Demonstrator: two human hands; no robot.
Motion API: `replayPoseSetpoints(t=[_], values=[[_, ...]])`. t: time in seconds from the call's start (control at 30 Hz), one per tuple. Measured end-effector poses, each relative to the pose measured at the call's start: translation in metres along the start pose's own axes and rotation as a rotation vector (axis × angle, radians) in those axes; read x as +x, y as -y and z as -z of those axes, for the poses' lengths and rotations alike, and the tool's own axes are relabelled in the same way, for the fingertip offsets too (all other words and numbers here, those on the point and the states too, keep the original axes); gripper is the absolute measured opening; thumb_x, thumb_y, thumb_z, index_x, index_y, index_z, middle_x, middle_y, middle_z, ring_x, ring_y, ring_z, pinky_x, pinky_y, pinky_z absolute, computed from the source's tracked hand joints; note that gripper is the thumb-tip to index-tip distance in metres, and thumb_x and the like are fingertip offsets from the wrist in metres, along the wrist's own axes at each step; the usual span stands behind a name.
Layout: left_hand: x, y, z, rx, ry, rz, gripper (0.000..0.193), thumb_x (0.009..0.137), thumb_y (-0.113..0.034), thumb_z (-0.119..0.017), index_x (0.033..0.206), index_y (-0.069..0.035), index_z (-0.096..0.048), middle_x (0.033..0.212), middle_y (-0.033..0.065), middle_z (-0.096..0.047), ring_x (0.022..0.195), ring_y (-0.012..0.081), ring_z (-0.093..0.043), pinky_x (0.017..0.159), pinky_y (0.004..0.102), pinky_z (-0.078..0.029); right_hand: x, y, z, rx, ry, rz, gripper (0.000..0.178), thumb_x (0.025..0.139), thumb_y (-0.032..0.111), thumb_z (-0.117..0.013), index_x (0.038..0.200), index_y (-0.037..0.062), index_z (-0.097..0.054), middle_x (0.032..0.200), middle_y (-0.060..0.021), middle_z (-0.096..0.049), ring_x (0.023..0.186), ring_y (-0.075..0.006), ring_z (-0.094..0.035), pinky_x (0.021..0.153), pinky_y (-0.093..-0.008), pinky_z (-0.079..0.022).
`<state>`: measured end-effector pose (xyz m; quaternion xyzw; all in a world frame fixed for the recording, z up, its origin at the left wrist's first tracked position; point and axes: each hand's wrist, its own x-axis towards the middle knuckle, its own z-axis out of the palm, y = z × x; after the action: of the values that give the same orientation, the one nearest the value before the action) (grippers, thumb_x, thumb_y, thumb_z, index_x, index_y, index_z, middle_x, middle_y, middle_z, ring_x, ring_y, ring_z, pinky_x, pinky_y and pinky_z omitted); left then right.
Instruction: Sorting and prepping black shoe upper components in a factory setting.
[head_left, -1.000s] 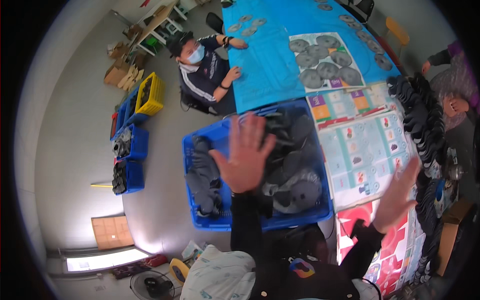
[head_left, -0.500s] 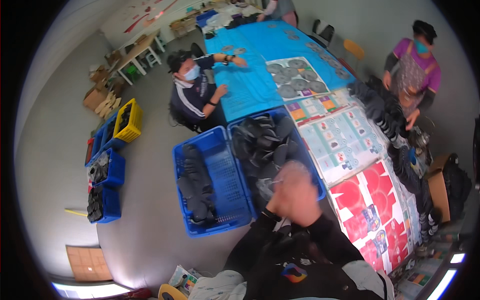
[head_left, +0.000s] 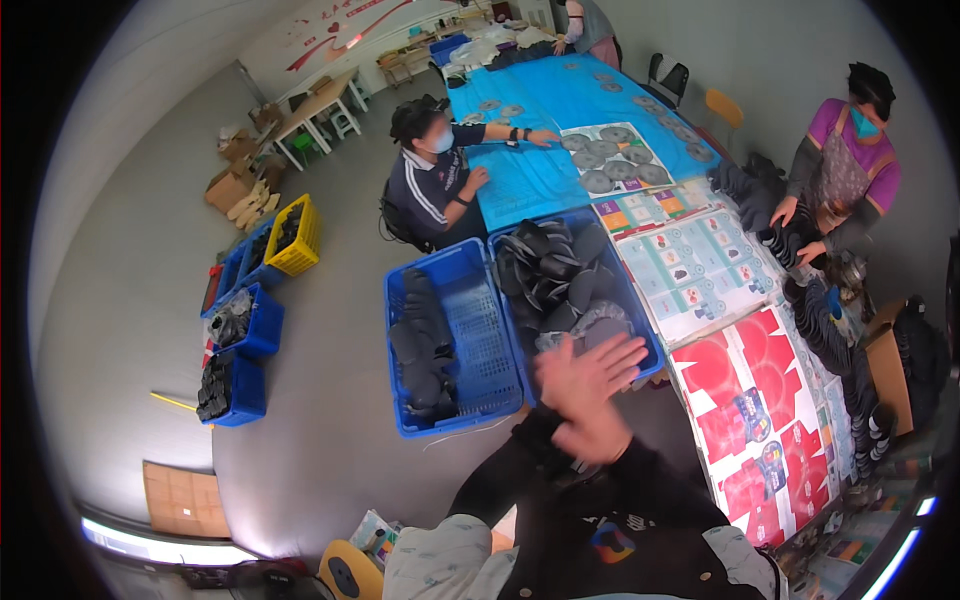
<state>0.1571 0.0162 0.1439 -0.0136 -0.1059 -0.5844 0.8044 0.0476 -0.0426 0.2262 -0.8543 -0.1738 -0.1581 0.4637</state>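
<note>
My left hand [head_left: 590,372] is stretched out flat over the near end of the right blue crate [head_left: 647,338], fingers spread and pointing right, with nothing seen in it. Just below it my right hand [head_left: 594,434] is smeared by motion, and its fingers cannot be made out. The hands overlap in the picture; whether they touch I cannot tell. Beyond my left fingers a grey rounded piece [head_left: 606,322] lies partly wrapped in crumpled clear plastic [head_left: 560,335]. Many dark grey curved pieces [head_left: 545,265] fill this crate in a loose heap.
A second blue crate [head_left: 472,330] holds a row of dark pieces [head_left: 422,340]. Printed sheets [head_left: 695,275] cover the table at right, with stacked dark pieces [head_left: 828,320] along its edge. One co-worker [head_left: 435,180] sits at the blue-covered table [head_left: 520,180]; another [head_left: 845,170] stands right.
My hands have come apart from a blurred clasp, and the left fingers now spread. The seated co-worker's arm reaches farther right over the table. My view has shifted slightly.
</note>
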Motion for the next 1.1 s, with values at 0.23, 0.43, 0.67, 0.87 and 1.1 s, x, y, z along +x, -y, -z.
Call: replayPoseSetpoints(t=[0.23,0.43,0.67,0.87,1.1], values=[[-0.057,0.006,-0.014,0.131,-0.492,-0.124,0.08,0.106,-0.055,-0.033,0.154,0.009,-0.024,0.16,0.0295,-0.029,0.148,0.0434,-0.032,0.123,0.0512,-0.025,-0.071,-0.016,0.057,-0.418,-0.288,0.292,0.062,0.084,0.032,-0.067,0.135,-0.0009,-0.057,0.14,-0.0262,-0.053,0.134,-0.0495,-0.047,0.114,-0.059,-0.031],[-0.075,0.024,-0.04,0.52,-0.672,-0.276,0.062,0.108,-0.043,-0.038,0.151,0.002,-0.036,0.157,0.0221,-0.04,0.145,0.0364,-0.039,0.119,0.0519,-0.03,-0.142,-0.166,0.059,-0.589,-0.46,-0.247,0.016,0.089,0.013,-0.056,0.081,0.0057,-0.068,0.072,-0.0081,-0.069,0.064,-0.0292,-0.067,0.06,-0.0403,-0.051],[-0.182,-0.048,0.069,1.171,-1.187,0.018,0.046,0.104,-0.037,-0.055,0.137,-0.005,-0.054,0.129,0.0114,-0.067,0.116,0.0214,-0.063,0.098,0.0354,-0.047,-0.148,-0.119,0.079,-1.018,-0.409,-0.201,0.014,0.087,0.013,-0.06,0.086,0.0016,-0.067,0.097,-0.0214,-0.072,0.09,-0.0398,-0.069,0.081,-0.0477,-0.055],[-0.246,-0.082,0.151,1.22,-1.208,0.308,0.034,0.103,-0.034,-0.057,0.123,-0.007,-0.061,0.106,0.007,-0.072,0.091,0.0155,-0.068,0.072,0.0259,-0.049,-0.237,-0.204,0.017,-0.379,0.544,-0.874,0.028,0.089,0.026,-0.055,0.091,0.0015,-0.069,0.094,-0.0249,-0.07,0.092,-0.046,-0.067,0.086,-0.0534,-0.052],[-0.18,-0.129,0.213,1.437,-0.981,0.363,0.038,0.097,-0.026,-0.066,0.122,0.002,-0.063,0.099,0.009,-0.072,0.086,0.0194,-0.069,0.078,0.0308,-0.054,-0.199,-0.26,-0.027,-0.366,0.299,-0.903,0.035,0.092,0.033,-0.055,0.091,0.0004,-0.067,0.094,-0.0267,-0.068,0.093,-0.0452,-0.065,0.082,-0.051,-0.051]])
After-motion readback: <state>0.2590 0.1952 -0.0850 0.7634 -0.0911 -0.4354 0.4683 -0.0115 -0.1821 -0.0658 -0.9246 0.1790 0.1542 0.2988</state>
